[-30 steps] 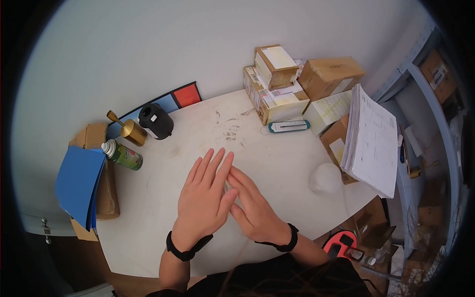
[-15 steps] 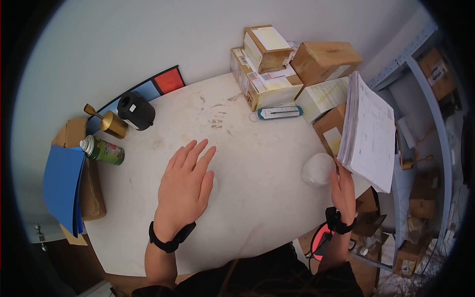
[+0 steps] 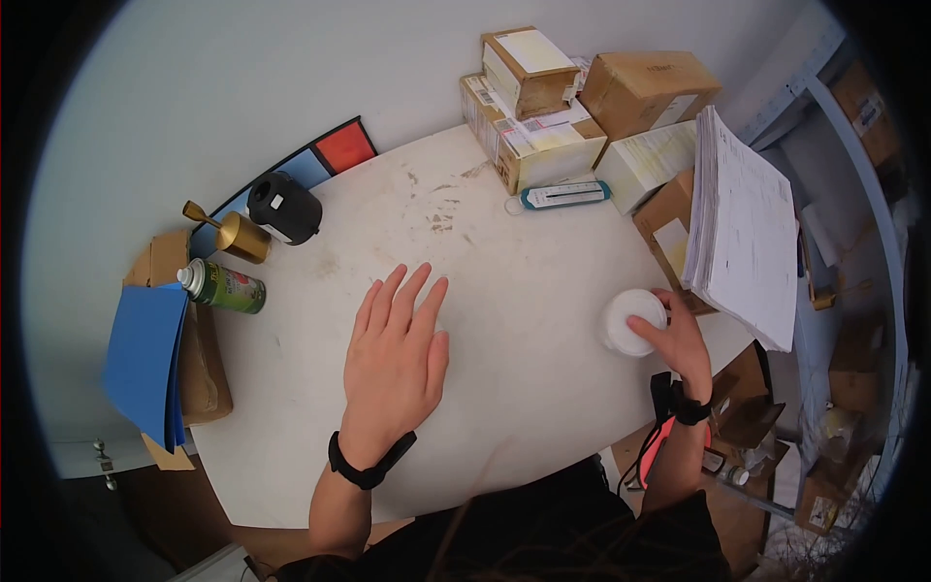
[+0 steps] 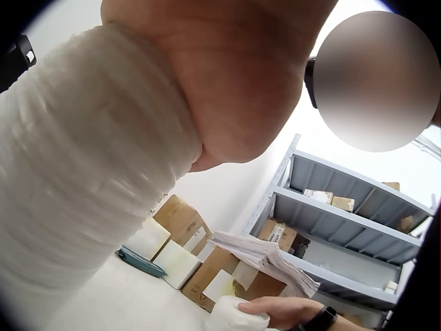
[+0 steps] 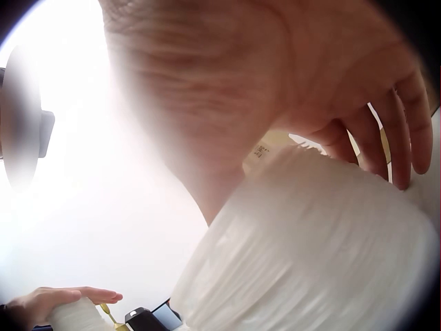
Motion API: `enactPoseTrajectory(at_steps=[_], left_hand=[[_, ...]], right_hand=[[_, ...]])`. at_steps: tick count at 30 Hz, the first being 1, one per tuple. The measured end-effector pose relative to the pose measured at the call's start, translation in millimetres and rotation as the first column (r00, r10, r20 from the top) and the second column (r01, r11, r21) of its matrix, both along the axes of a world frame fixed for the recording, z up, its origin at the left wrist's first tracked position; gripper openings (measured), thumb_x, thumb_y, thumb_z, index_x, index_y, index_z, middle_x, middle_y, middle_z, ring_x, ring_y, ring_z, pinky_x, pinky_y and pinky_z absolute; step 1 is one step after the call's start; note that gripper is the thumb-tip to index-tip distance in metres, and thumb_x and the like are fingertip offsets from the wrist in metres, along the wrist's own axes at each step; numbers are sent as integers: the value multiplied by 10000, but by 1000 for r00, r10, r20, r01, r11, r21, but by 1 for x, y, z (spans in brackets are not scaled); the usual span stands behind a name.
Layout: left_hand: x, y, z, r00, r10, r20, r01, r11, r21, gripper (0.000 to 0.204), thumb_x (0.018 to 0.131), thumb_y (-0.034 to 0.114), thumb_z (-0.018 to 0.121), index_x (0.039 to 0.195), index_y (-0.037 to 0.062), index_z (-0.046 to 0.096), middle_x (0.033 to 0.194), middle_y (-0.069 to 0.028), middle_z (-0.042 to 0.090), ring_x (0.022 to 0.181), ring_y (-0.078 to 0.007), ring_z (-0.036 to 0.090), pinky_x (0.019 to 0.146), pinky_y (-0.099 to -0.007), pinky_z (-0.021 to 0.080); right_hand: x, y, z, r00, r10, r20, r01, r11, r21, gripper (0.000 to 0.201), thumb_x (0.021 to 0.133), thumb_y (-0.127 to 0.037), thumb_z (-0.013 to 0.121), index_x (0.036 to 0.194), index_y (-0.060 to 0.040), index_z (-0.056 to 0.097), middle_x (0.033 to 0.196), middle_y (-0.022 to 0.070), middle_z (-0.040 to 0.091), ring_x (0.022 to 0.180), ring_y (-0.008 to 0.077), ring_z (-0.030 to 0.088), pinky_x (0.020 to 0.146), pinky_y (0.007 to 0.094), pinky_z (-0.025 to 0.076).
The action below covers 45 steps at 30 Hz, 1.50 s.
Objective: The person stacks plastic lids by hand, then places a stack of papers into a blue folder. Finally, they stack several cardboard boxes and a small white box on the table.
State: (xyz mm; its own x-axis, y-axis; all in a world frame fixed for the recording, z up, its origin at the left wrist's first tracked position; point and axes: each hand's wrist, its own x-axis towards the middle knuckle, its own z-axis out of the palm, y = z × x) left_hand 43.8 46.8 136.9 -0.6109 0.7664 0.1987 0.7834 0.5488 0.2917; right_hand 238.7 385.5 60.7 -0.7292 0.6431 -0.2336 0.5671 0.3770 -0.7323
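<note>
My left hand (image 3: 393, 373) lies over the middle of the table with straight fingers. Beneath its palm, the left wrist view shows a tall roll of white plastic twine (image 4: 89, 158), hidden under the hand in the head view. At the table's right side my right hand (image 3: 681, 339) grips a second roll of white plastic twine (image 3: 624, 325), thumb across the pale top and fingers around the far side. Close up in the right wrist view, this roll (image 5: 310, 241) has lengthwise strands and a frayed upper edge.
Cardboard boxes (image 3: 553, 150) and a teal-edged spring scale (image 3: 565, 195) sit at the back right. A paper stack (image 3: 742, 233) leans above the right hand. On the left are a spray can (image 3: 233, 288), black canister (image 3: 284, 207), brass pot (image 3: 242, 238) and blue folder (image 3: 144, 354).
My right hand has left the left hand's side, moved right to the second roll and taken hold of it. The left hand keeps its place over the first roll.
</note>
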Motion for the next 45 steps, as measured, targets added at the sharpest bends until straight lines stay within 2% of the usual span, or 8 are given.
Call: enactPoseTrajectory(at_steps=[2, 6, 15, 21, 27, 35, 41, 45], left_hand=[[-2, 0, 0, 1000, -9, 4, 9, 1000, 0, 499, 988, 156, 500, 1470, 30, 532, 1558, -168, 481, 1466, -400, 398, 1230, -526, 280], [3, 3, 6, 999, -38, -24, 37, 999, -22, 491, 1015, 182, 492, 1486, 48, 525, 1576, -173, 463, 1481, -408, 381, 1235, -526, 275], [16, -3, 30, 995, -101, 2, 100, 986, 135, 447, 956, 109, 539, 1393, 45, 608, 1547, -184, 490, 1476, -420, 395, 1244, -561, 265], [19, -11, 37, 996, -85, -17, 86, 973, 212, 385, 903, 56, 574, 1274, 38, 676, 1441, -162, 591, 1402, -413, 491, 1228, -578, 292], [24, -14, 33, 996, -56, -72, 68, 983, 172, 374, 890, 64, 607, 1255, 55, 688, 1409, -139, 615, 1380, -397, 509, 1209, -576, 317], [27, -22, 29, 998, -15, -57, 31, 960, 278, 364, 855, 57, 623, 1208, 55, 712, 1390, -162, 613, 1368, -408, 509, 1182, -580, 349], [60, -41, 31, 961, 12, -276, 127, 869, 479, 405, 779, 70, 701, 1180, 17, 713, 1299, -192, 664, 1153, -399, 663, 983, -469, 556], [102, -41, 24, 993, -36, -114, 100, 774, 625, 448, 779, 133, 788, 1200, 7, 701, 1286, -225, 668, 956, -339, 730, 768, -350, 617]], right_hand=[[0, -17, 4, 1000, 17, 11, -18, 996, 86, 729, 795, -429, 858, 1234, 87, 589, 1115, 213, 692, 1031, 298, 677, 934, 370, 526], [-4, -45, 27, 988, 12, 152, -7, 999, -36, 746, 802, -445, 850, 1253, 63, 542, 1154, 226, 672, 1015, 305, 678, 898, 396, 546], [11, -48, -5, 992, 101, -76, -115, 972, -206, 895, 868, -436, 801, 1544, -8, 398, 1164, 224, 680, 985, 298, 683, 888, 383, 552], [8, -48, -3, 990, 89, -111, -128, 899, -418, 717, 957, -362, 730, 1529, -38, 441, 1227, 170, 663, 1103, 248, 656, 974, 342, 494], [-7, -67, 29, 831, -323, -452, -229, 542, -809, 563, 1030, -236, 601, 1531, -38, 440, 1405, 114, 586, 1328, 226, 540, 1133, 381, 402], [-11, -105, 35, 810, -344, -475, -436, 190, -880, 658, 999, -202, 593, 1580, -17, 345, 1513, 118, 507, 1404, 268, 485, 1188, 443, 372], [-9, -131, 56, 800, -330, -500, -445, 232, -865, 762, 940, -276, 661, 1570, 7, 339, 1504, 145, 506, 1406, 311, 483, 1188, 459, 376], [-3, -149, 71, 755, -396, -523, -434, 297, -851, 793, 926, -291, 679, 1565, 24, 330, 1507, 161, 501, 1408, 322, 484, 1185, 466, 379]])
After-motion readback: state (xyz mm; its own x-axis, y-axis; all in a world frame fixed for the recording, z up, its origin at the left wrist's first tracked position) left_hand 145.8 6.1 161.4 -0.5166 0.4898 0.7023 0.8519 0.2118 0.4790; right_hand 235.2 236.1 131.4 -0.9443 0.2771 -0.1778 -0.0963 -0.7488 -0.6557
